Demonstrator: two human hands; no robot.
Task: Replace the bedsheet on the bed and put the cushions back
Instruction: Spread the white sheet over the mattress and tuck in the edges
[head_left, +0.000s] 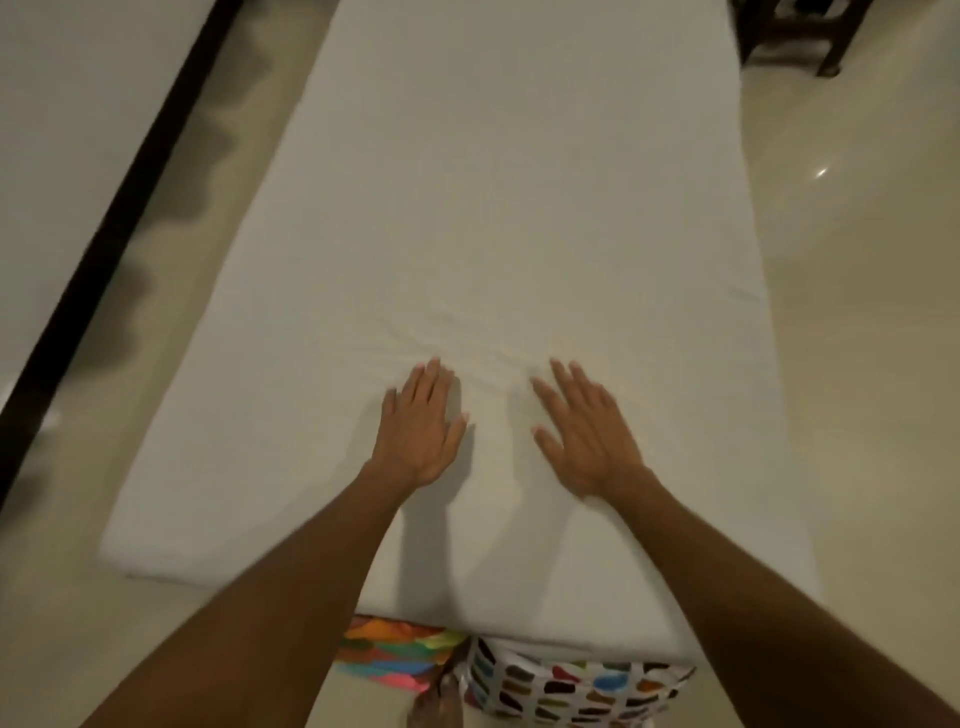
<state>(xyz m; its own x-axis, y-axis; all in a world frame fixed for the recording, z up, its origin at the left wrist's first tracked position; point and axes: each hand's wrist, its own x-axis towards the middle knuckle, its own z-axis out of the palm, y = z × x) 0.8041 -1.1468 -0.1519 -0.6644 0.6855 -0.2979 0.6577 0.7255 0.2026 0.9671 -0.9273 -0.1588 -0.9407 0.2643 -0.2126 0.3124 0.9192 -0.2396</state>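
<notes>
A white bedsheet (509, 208) covers a long narrow mattress that runs away from me down the middle of the view. My left hand (423, 423) lies flat on the sheet near the close end, fingers straight and together. My right hand (587, 431) lies flat beside it, fingers spread. Small wrinkles (467, 348) bunch in the sheet just beyond my fingertips. No cushions show on the bed.
Glossy beige floor (857, 260) surrounds the mattress. A second white bed with a dark frame edge (104, 244) runs along the left. Dark wooden furniture legs (795, 36) stand at the top right. Colourful patterned fabric (545, 680) shows below the mattress's near edge.
</notes>
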